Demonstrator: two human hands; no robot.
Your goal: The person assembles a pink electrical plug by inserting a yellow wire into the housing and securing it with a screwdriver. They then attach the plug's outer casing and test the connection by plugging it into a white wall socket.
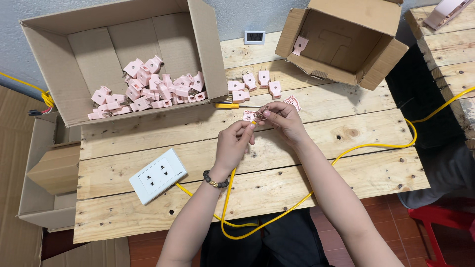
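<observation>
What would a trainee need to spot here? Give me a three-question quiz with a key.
1. True or false: the white socket plate lies inside a cardboard box.
2. What do the left hand and right hand hold between them: A) yellow cable end, B) screwdriver, C) tape?
3. Where is the heap of pink plugs?

Key: 1. False, it lies on the wooden table. 2. A. 3. In the big tilted cardboard box.
</observation>
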